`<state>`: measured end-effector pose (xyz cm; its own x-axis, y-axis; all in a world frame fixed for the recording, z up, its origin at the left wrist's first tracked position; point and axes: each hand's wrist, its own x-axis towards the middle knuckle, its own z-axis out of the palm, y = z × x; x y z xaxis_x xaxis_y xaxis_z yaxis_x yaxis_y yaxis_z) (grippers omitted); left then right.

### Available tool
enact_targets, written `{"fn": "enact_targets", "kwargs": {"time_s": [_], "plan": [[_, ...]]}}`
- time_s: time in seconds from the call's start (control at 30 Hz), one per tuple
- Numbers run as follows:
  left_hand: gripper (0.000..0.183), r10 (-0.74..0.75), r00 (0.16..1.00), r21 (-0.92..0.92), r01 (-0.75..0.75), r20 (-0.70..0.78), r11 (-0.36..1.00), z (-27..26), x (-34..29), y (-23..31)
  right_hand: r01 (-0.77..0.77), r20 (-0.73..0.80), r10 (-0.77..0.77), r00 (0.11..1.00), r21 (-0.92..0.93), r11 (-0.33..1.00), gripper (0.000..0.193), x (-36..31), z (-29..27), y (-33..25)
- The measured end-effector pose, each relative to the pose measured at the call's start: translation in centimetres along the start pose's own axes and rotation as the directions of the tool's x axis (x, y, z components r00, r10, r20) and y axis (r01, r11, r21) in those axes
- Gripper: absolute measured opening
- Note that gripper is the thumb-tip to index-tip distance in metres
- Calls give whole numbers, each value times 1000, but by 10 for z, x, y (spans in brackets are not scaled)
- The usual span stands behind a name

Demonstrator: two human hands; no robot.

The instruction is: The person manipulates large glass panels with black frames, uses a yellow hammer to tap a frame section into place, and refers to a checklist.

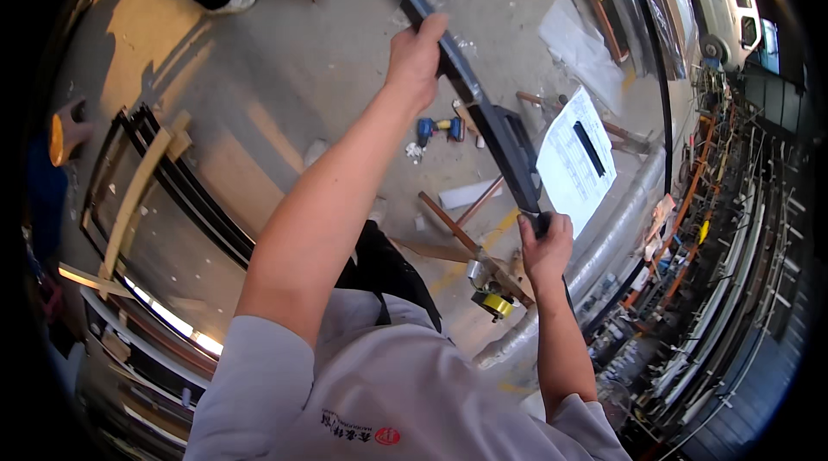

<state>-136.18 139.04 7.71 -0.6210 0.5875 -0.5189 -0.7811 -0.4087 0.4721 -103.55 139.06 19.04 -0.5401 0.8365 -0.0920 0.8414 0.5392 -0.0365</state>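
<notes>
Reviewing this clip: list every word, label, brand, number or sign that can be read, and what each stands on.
Grey shirt: small dark lettering beside a round red emblem; I don't transcribe printed words.
White paper sheet: faint print, too small to read.
Held dark bar: no lettering that I can make out.

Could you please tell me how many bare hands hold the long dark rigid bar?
2: the left hand grips the long dark rigid bar farther up; the right hand holds its lower end. The picture's top edge may hide others.
</notes>
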Motion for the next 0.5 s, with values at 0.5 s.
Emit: {"fn": "enact_targets", "kwargs": {"time_s": [0.5], "plan": [[40,352,921,-60,-365,-168,929,24,-2,-17,234,-95,-266,959,-260,937,40,8,26,33]]}}
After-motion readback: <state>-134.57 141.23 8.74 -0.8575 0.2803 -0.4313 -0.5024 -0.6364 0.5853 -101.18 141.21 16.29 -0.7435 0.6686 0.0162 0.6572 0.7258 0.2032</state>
